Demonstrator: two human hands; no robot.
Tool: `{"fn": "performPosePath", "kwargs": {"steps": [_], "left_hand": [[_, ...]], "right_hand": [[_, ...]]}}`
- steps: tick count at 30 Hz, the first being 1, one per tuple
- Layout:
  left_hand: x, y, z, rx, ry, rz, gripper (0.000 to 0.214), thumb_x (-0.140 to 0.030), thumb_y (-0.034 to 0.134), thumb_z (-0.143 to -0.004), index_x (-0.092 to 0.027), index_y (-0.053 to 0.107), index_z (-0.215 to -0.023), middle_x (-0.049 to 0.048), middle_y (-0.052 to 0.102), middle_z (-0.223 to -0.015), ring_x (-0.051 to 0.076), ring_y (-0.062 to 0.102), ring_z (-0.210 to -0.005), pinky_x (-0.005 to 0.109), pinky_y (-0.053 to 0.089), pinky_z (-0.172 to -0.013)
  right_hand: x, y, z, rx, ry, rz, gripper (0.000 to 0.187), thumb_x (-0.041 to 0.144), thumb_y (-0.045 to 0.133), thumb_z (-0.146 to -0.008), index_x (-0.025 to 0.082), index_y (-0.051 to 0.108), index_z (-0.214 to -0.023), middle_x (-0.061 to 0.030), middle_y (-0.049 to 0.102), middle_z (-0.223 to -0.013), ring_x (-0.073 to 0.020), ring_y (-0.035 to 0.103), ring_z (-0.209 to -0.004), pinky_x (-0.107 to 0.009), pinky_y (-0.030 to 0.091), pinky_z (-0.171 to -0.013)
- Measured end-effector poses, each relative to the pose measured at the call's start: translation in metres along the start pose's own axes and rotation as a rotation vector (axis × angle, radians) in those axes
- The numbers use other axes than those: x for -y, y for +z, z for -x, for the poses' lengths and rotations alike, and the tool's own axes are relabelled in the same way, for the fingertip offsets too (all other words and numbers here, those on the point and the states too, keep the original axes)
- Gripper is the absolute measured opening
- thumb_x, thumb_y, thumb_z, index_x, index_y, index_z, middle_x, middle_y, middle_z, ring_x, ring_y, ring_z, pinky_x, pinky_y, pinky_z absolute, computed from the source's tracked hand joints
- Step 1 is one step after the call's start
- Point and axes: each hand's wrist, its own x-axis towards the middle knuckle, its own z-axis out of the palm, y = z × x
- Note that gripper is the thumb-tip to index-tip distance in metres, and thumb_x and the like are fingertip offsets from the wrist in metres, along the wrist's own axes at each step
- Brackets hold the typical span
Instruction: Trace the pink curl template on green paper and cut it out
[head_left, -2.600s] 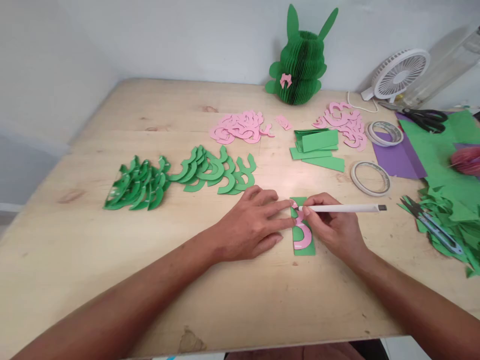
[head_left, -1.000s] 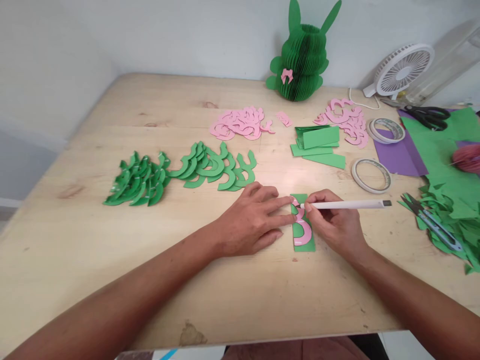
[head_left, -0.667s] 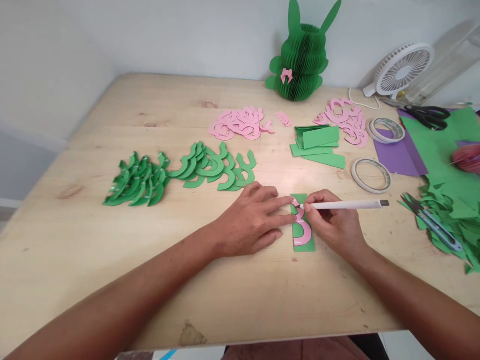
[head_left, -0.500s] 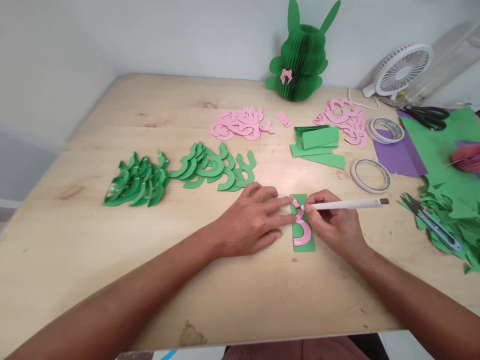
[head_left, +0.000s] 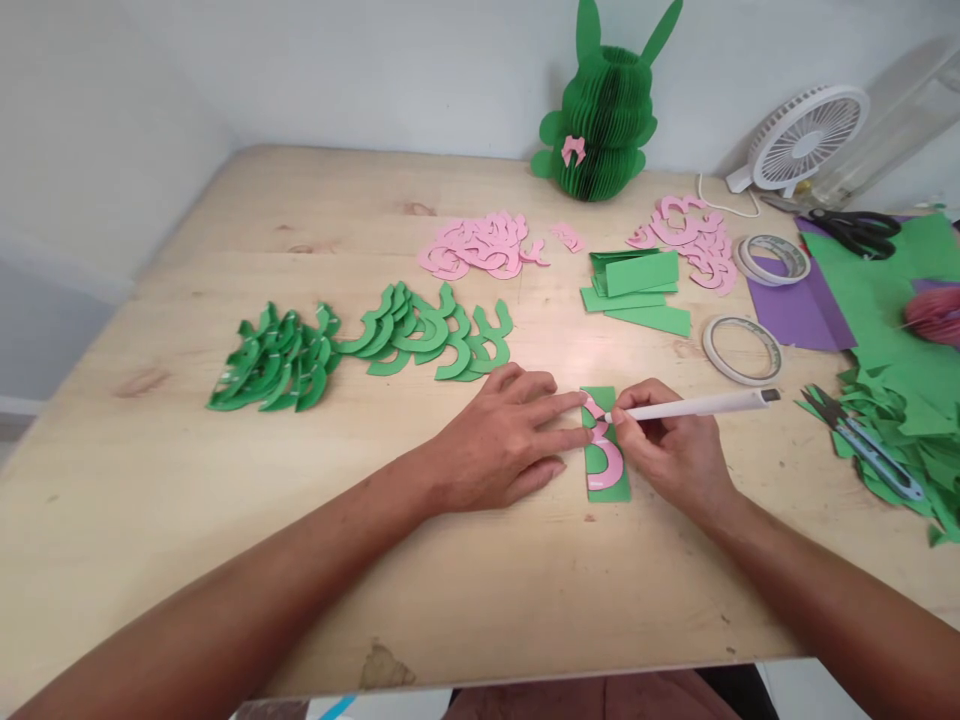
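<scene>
A pink paper cutout [head_left: 612,466] with curved edges lies on a green paper strip [head_left: 607,396] near the middle of the table. My left hand [head_left: 506,440] rests flat with its fingers spread, two fingertips pressing the cutout down on the strip. In a writing grip, my right hand [head_left: 675,455] holds a white pen [head_left: 697,406]. Its tip touches at the cutout's right edge, by the narrow part between the two curves. The fingertips cover part of the cutout's left side.
Behind my hands are green curved cutouts [head_left: 420,335], pink cutouts [head_left: 480,245] and green strips [head_left: 641,275]. Tape rolls [head_left: 742,378], thread snips [head_left: 874,455], green scraps [head_left: 915,465] and black scissors [head_left: 855,232] lie right. A green honeycomb paper figure [head_left: 604,130] and white fan [head_left: 806,140] stand at the back.
The pen tip has shifted very slightly along the pink cutout's edge, and the pen's rear end is tilted a bit higher. My left hand stays in place.
</scene>
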Motion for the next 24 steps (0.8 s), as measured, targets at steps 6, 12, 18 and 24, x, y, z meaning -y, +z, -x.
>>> {"fn": "performPosePath", "kwargs": {"steps": [6,12,18,24], "left_hand": [[0.0013,0.0008,0.0004,0.004,0.003,0.005,0.035,-0.027,0.043,-0.090,-0.030,0.055,-0.123,0.0042,0.048,-0.138,0.027,0.042,-0.112,0.048,0.026,-0.095],[0.0033,0.0006,0.0009,0.021,0.021,0.012,0.037,-0.028,0.043,-0.090,-0.031,0.053,-0.125,0.0039,0.046,-0.139,0.027,0.042,-0.113,0.049,0.027,-0.095],[0.0038,0.0000,0.0009,0.014,0.022,0.013,0.036,-0.028,0.045,-0.089,-0.030,0.054,-0.123,0.0051,0.047,-0.138,0.028,0.042,-0.113,0.050,0.027,-0.095],[0.0048,0.0010,0.0011,0.025,0.026,0.010,0.036,-0.029,0.042,-0.090,-0.030,0.053,-0.124,0.0036,0.046,-0.140,0.028,0.042,-0.113,0.049,0.026,-0.095]], "right_hand": [[-0.0006,-0.0007,0.0011,0.006,0.005,0.002,0.010,0.020,0.054,-0.078,0.020,0.051,-0.068,0.0049,0.049,-0.053,-0.0079,0.042,-0.042,-0.020,0.033,-0.039],[0.0004,-0.0014,0.0009,0.021,0.006,-0.015,0.011,0.020,0.054,-0.078,0.020,0.051,-0.067,0.0049,0.049,-0.052,-0.0079,0.042,-0.042,-0.020,0.033,-0.038],[-0.0008,-0.0004,0.0023,-0.040,0.016,-0.091,0.011,0.024,0.055,-0.081,0.020,0.054,-0.071,0.0024,0.055,-0.058,-0.0100,0.048,-0.047,-0.021,0.038,-0.042],[-0.0067,-0.0001,0.0048,-0.001,-0.017,-0.073,0.009,0.028,0.052,-0.087,0.020,0.054,-0.082,0.0002,0.059,-0.067,-0.0106,0.050,-0.051,-0.022,0.037,-0.043]]}}
